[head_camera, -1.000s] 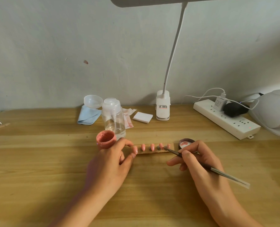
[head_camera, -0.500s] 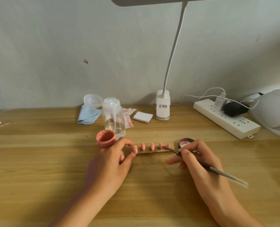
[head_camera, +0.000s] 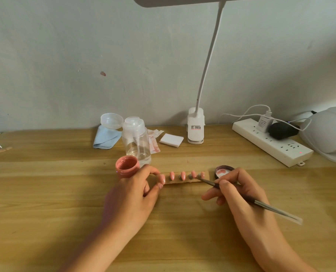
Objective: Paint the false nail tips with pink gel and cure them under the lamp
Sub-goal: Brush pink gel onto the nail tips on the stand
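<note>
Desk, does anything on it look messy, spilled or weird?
Nothing is spilled. Small messes only: the pink gel pot has gel smeared over its rim, the wipes behind the clear bottle are stained pink, and a pink smudge marks the wall. The nail tips sit in a straight row.

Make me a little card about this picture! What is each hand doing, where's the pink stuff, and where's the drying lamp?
Left hand: pinches the left end of the nail strip on the table
Right hand: holds the brush like a pen
Brush tip: at the nail tips near the strip's right end
Pink gel jar: open, just behind the left hand
Jar lid: upside down, by the right hand's fingers
Curing lamp: white, far right, apart from the strip
</note>
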Demonstrator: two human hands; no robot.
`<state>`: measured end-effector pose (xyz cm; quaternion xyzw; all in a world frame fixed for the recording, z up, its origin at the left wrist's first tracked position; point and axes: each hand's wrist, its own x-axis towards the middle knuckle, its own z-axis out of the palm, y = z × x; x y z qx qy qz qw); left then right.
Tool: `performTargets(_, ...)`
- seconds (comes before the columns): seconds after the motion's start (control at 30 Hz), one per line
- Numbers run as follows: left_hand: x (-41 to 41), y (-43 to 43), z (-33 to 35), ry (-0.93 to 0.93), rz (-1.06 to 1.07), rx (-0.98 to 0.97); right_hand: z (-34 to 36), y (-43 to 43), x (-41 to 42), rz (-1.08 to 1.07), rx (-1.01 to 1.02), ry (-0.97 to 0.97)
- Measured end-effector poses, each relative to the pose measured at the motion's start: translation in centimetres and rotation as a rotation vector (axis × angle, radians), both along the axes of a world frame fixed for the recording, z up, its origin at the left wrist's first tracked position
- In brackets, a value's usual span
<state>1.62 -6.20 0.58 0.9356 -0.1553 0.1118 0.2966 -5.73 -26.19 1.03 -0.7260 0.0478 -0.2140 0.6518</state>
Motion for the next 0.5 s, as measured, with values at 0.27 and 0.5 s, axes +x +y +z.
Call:
performTargets(0.27, 0.04, 0.01, -0.06, -0.003, 0.0, 0.002, 0.04, -0.03, -0.11, -0.005, -0.009, 0.001)
performTargets(0.5, 0.02, 0.04, -0.04, -0.006, 0.006, 0.012, -0.09, -0.04, -0.09, -0.01, -0.012, 0.007)
